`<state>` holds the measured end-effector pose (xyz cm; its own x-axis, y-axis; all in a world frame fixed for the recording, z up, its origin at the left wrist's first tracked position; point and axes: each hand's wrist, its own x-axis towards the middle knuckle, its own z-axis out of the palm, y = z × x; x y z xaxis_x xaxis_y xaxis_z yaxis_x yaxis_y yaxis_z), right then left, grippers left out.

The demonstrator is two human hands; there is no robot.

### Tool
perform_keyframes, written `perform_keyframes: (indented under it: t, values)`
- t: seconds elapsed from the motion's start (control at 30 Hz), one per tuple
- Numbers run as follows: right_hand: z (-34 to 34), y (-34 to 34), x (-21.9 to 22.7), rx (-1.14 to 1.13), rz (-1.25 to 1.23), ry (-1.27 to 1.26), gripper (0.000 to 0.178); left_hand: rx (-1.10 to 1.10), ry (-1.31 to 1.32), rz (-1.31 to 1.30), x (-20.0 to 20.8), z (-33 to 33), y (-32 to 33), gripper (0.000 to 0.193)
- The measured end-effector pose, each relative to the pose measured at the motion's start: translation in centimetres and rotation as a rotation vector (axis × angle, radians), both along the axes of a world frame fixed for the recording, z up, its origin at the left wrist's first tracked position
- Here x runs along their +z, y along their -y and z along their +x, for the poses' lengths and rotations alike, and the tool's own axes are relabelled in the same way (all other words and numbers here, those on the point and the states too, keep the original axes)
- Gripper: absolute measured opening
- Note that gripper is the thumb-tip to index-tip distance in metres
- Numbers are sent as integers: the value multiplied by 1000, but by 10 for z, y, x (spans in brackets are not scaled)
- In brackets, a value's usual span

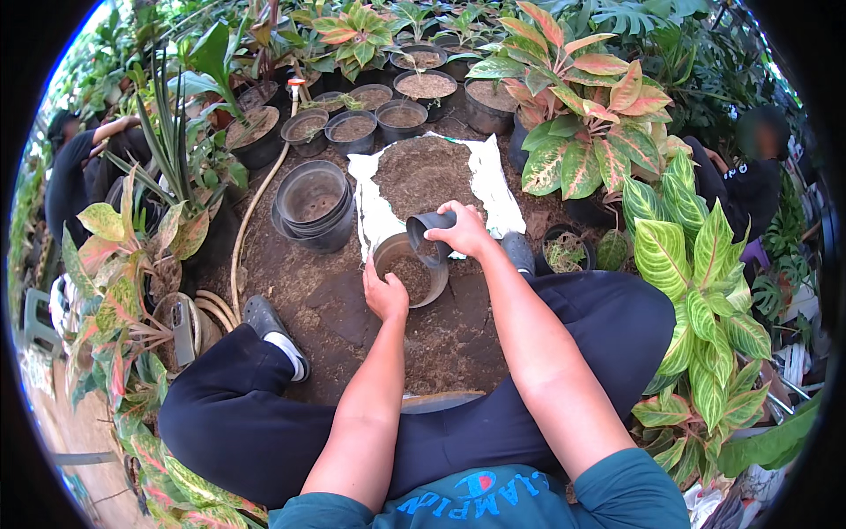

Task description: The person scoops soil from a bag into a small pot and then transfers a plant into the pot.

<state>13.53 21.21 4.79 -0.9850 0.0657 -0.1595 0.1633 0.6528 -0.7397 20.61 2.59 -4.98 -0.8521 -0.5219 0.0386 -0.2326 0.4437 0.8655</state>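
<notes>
A small black plastic pot (426, 227) is tipped over a larger plant pot (435, 286). My right hand (463, 231) grips the small pot by its side, thumb and fingers wrapped round it. Soil shows inside the larger pot, which stands on the ground between my legs. My left hand (385, 289) rests against that pot's left rim, fingers closed on its edge. Just beyond lies an open white sack (367, 198) with a heap of dark soil (425, 173) on it.
A stack of empty black pots (315, 201) stands to the left. Soil-filled pots (351, 129) crowd the far side. A hose (256, 191) runs along the left. Leafy plants (696, 256) close in on both sides. One person (88, 167) sits at far left, another (749, 189) at far right.
</notes>
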Motion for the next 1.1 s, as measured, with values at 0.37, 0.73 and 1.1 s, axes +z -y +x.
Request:
perform_keyframes:
  t: [0.37, 0.73, 1.1]
  values:
    - [8, -16, -23, -63, -99, -138, 63, -48, 38, 66, 3, 5, 1, 71]
    - [15, -14, -34, -146, -173, -203, 63, -62, -45, 128, -9, 3, 4, 75]
    - [18, -7, -36, -155, -86, -354, 57, -51, -48, 138, -9, 3, 3, 75]
